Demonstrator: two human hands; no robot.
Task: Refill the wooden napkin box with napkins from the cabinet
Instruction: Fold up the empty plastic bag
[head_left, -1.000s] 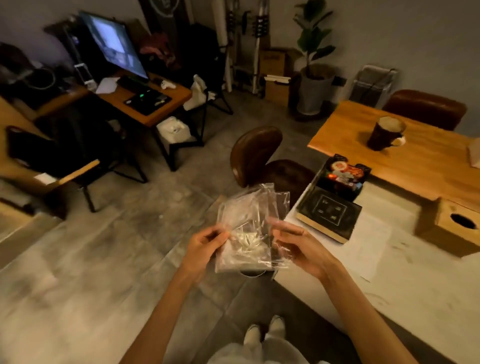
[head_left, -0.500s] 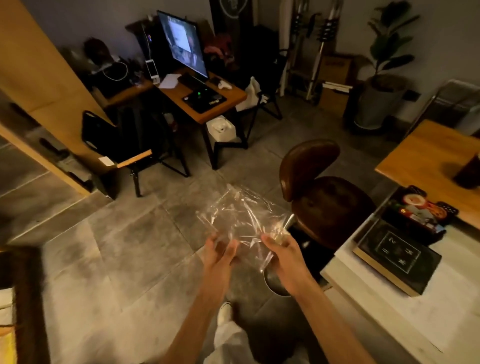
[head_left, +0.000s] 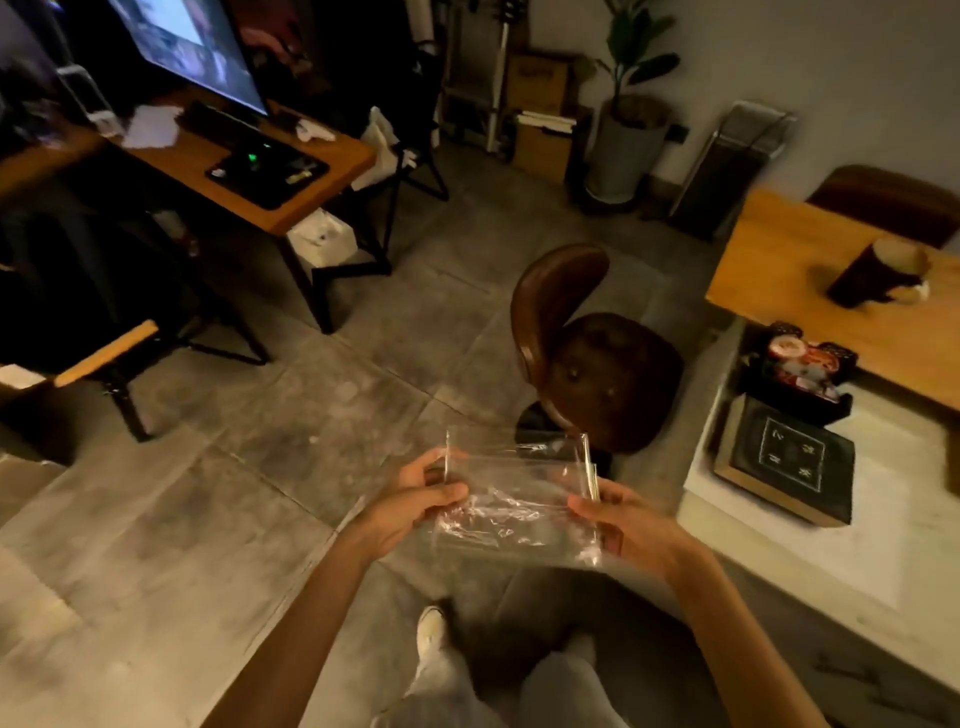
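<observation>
Wrapper (head_left: 514, 499) pulled flat since earlier; 2 hands, left hand (head_left: 410, 504), right hand (head_left: 623, 525), pinching 1 wrapper.

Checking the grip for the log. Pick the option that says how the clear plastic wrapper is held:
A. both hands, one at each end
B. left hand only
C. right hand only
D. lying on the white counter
A: the left hand and right hand each pinch an end of the clear plastic wrapper, stretched between them above the floor.
</observation>
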